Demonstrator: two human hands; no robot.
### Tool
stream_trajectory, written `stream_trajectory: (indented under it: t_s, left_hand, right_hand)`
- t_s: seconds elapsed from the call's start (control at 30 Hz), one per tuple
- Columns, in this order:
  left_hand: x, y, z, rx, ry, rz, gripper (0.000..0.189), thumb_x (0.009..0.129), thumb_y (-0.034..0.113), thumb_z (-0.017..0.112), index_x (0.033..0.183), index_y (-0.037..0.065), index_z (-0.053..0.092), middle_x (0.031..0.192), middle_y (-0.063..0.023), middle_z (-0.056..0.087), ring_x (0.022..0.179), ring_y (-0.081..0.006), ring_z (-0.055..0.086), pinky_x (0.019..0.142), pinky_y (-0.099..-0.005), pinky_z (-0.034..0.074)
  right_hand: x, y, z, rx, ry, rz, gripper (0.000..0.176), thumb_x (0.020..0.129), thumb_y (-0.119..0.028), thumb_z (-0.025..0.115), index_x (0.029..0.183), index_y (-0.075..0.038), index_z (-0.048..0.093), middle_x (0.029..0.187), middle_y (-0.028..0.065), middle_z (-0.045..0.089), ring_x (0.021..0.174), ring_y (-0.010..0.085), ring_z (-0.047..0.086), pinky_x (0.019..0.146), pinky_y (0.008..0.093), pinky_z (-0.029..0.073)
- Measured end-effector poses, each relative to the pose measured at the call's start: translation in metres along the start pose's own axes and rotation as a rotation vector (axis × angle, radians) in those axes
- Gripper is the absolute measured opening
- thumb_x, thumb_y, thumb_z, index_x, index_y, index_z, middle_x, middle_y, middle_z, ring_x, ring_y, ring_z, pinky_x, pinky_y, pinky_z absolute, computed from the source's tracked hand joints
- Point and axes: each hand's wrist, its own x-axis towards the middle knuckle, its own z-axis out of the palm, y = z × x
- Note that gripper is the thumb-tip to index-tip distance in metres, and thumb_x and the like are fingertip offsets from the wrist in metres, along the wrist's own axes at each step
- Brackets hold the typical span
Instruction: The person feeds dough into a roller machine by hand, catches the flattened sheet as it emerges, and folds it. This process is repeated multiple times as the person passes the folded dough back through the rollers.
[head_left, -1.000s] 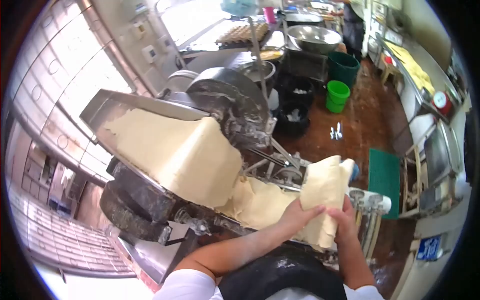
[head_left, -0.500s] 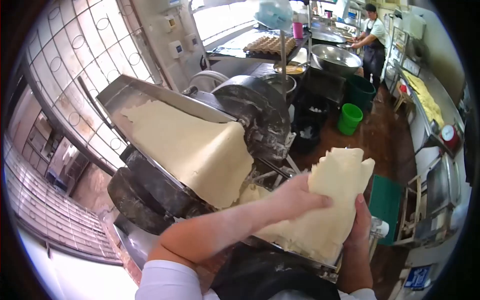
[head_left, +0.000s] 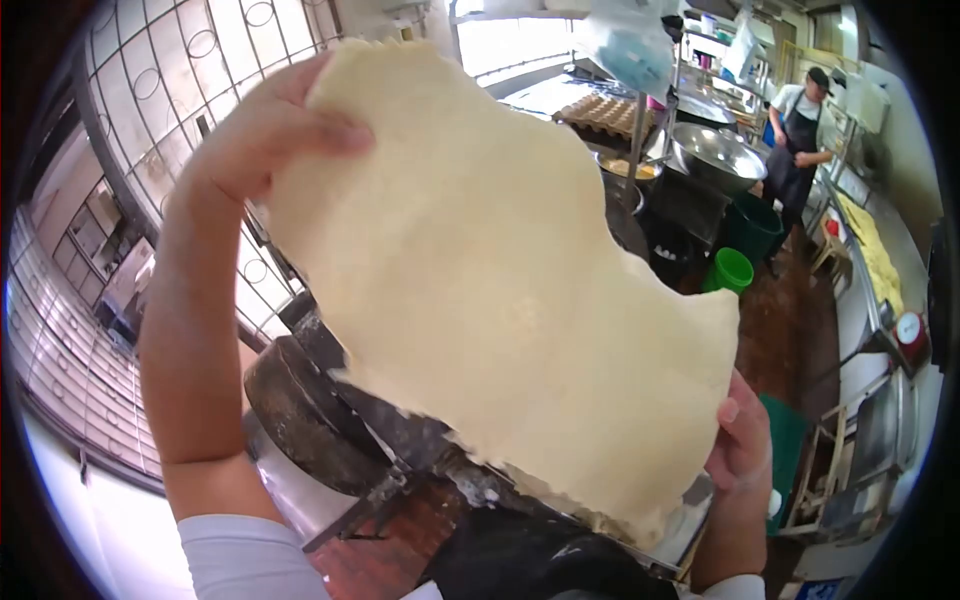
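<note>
A wide, pale sheet of dough (head_left: 500,270) with ragged edges spans the middle of the view, held up in front of me. My left hand (head_left: 285,130) grips its upper left corner, thumb on the near face and fingers behind. At the lower right, my right hand (head_left: 742,430) holds the sheet's right edge, its fingers partly hidden by the dough. Behind and below the sheet shows a dark, flour-dusted dough sheeter (head_left: 315,415), most of it covered from sight.
A co-worker in a dark apron (head_left: 800,140) stands at the back right. Egg trays (head_left: 608,112), a large metal bowl (head_left: 718,157) and a green bucket (head_left: 731,268) are beyond the sheet. Yellow dough (head_left: 868,250) and a red scale (head_left: 910,335) occupy the right-hand counter.
My left hand has swung up and left, spreading the dough between both hands. The dough that lay on the machine's metal chute is no longer visible there. The co-worker has turned.
</note>
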Motion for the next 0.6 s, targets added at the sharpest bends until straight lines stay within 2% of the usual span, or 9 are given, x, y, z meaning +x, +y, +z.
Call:
stream_trajectory:
  t_s: [0.1, 0.17, 0.2, 0.27, 0.3, 0.33, 0.4, 0.47, 0.6]
  left_hand:
    - [0.012, -0.014, -0.061, 0.200, 0.143, -0.046, 0.055, 0.070, 0.010, 0.071, 0.121, 0.003, 0.052, 0.105, -0.0045, 0.063, 0.093, -0.0153, 0.061, 0.086, -0.0318, 0.049]
    - [0.029, -0.037, -0.109, 0.282, 0.207, -0.204, 0.055, 0.069, 0.011, 0.071, 0.121, 0.003, 0.053, 0.103, -0.0060, 0.063, 0.090, -0.0171, 0.061, 0.084, -0.0336, 0.050]
    - [0.037, -0.058, -0.136, 0.278, 0.196, -0.198, 0.055, 0.069, 0.011, 0.071, 0.121, 0.003, 0.053, 0.103, -0.0060, 0.063, 0.090, -0.0171, 0.061, 0.084, -0.0336, 0.050]
    - [0.055, -0.122, -0.178, 0.524, 0.238, -0.414, 0.056, 0.066, 0.010, 0.071, 0.118, 0.002, 0.054, 0.099, -0.0075, 0.063, 0.087, -0.0187, 0.062, 0.081, -0.0349, 0.051]
    - [0.055, -0.157, -0.180, 0.592, 0.288, -0.474, 0.042, 0.066, 0.006, 0.067, 0.107, 0.003, 0.059, 0.095, -0.0094, 0.064, 0.087, -0.0203, 0.062, 0.075, -0.0373, 0.052]
    - [0.054, -0.208, -0.188, 0.758, 0.283, -0.501, 0.045, 0.068, 0.007, 0.067, 0.112, 0.004, 0.059, 0.101, -0.0103, 0.065, 0.088, -0.0213, 0.063, 0.078, -0.0369, 0.051]
    - [0.036, -0.286, -0.171, 0.667, 0.141, -0.611, 0.052, 0.069, 0.005, 0.066, 0.121, 0.007, 0.056, 0.114, -0.0129, 0.063, 0.095, -0.0247, 0.064, 0.085, -0.0373, 0.050]
    - [0.027, -0.369, -0.161, 0.856, 0.416, -0.684, 0.051, 0.076, 0.008, 0.061, 0.126, 0.009, 0.054, 0.126, -0.0166, 0.058, 0.108, -0.0287, 0.060, 0.094, -0.0388, 0.046]
    - [0.039, -0.364, -0.166, 0.848, 0.599, -0.686, 0.044, 0.083, 0.014, 0.054, 0.126, 0.010, 0.054, 0.128, -0.0180, 0.055, 0.118, -0.0303, 0.055, 0.098, -0.0396, 0.042]
  right_hand:
    - [0.039, 0.004, 0.056, -0.079, 0.010, 0.084, 0.058, 0.086, -0.024, 0.063, 0.131, 0.005, 0.041, 0.107, 0.0118, 0.062, 0.081, 0.0137, 0.063, 0.057, 0.0233, 0.049]
    - [0.077, 0.012, 0.076, -0.218, -0.086, 0.262, 0.057, 0.086, -0.028, 0.065, 0.128, 0.004, 0.044, 0.099, 0.0101, 0.063, 0.075, 0.0116, 0.062, 0.054, 0.0221, 0.047]
    - [0.094, 0.025, 0.089, -0.332, -0.120, 0.271, 0.051, 0.086, -0.028, 0.065, 0.124, 0.002, 0.049, 0.094, 0.0094, 0.064, 0.076, 0.0137, 0.063, 0.056, 0.0247, 0.048]
    - [0.119, 0.066, 0.104, -0.452, -0.141, 0.280, 0.046, 0.086, -0.029, 0.065, 0.120, 0.000, 0.054, 0.090, 0.0086, 0.064, 0.077, 0.0158, 0.063, 0.059, 0.0274, 0.050]
    - [0.124, 0.094, 0.104, -0.971, -0.162, -0.043, 0.038, 0.084, -0.028, 0.066, 0.112, -0.003, 0.059, 0.087, 0.0079, 0.064, 0.078, 0.0192, 0.062, 0.064, 0.0306, 0.050]
    - [0.125, 0.111, 0.104, -1.479, -0.182, -0.388, 0.031, 0.083, -0.028, 0.067, 0.105, -0.006, 0.064, 0.085, 0.0072, 0.064, 0.079, 0.0226, 0.062, 0.068, 0.0339, 0.050]
    - [0.124, 0.121, 0.110, -1.467, -0.186, -0.423, 0.027, 0.081, -0.027, 0.069, 0.098, -0.007, 0.067, 0.085, 0.0071, 0.064, 0.081, 0.0247, 0.061, 0.072, 0.0357, 0.049]
    - [0.124, 0.125, 0.110, -1.441, -0.222, -0.454, 0.024, 0.076, -0.029, 0.072, 0.088, -0.010, 0.069, 0.089, 0.0057, 0.064, 0.084, 0.0250, 0.062, 0.073, 0.0366, 0.049]
    - [0.121, 0.111, 0.108, -1.376, -0.305, -0.478, 0.020, 0.074, -0.026, 0.073, 0.088, -0.012, 0.068, 0.092, 0.0033, 0.065, 0.087, 0.0224, 0.063, 0.073, 0.0344, 0.048]
